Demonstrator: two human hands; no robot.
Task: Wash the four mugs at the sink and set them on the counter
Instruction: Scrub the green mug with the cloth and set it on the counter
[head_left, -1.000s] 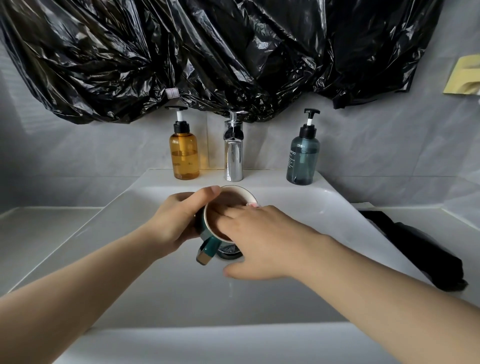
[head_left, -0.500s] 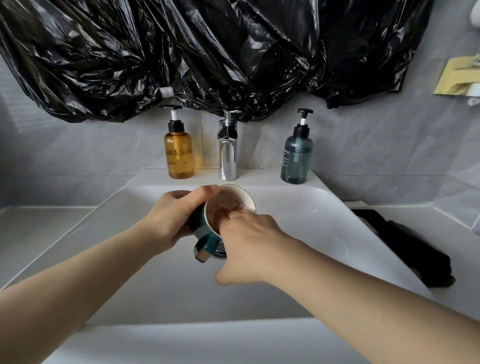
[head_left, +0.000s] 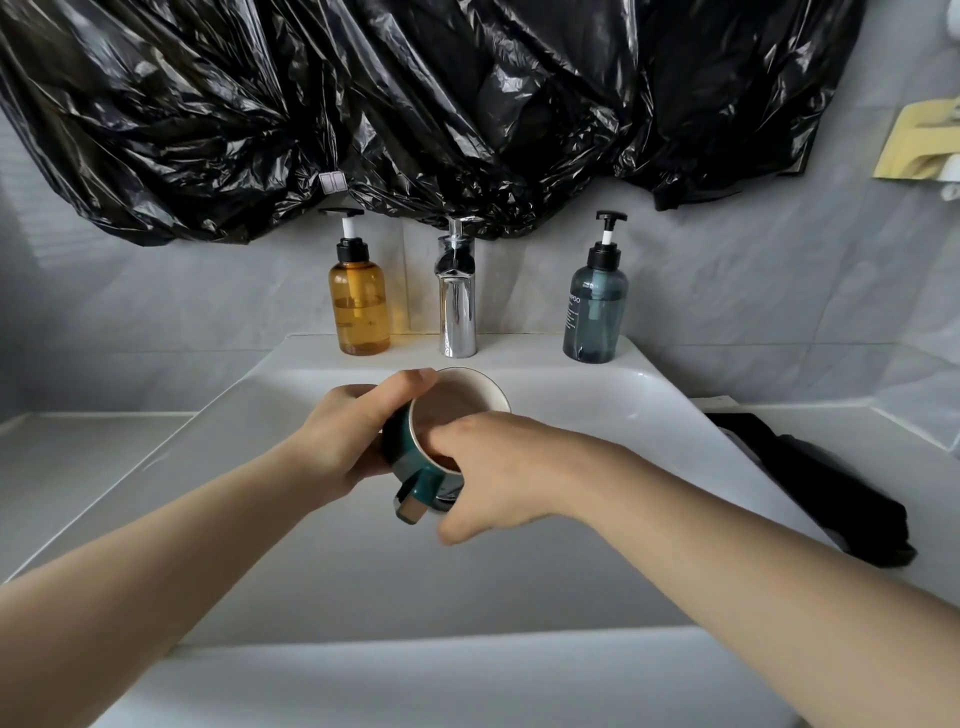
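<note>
Our left hand (head_left: 343, 441) holds the green mug (head_left: 401, 444) tilted over the sink (head_left: 597, 395), fingers clasped round its side. Our right hand (head_left: 498, 467) reaches into the mug; we cannot tell how its fingers lie.

basin (head_left: 337, 582) front open | ledge (head_left: 519, 347): amber bottle (head_left: 359, 304), faucet (head_left: 457, 312), blue bottle (head_left: 595, 312) | right: black cloth (head_left: 815, 483)

Our left grip (head_left: 343, 441) wraps the mug (head_left: 402, 448) from the side, thumb along its rim; our right grip (head_left: 493, 467) dips its fingers inside, thumb hanging free below.
</note>
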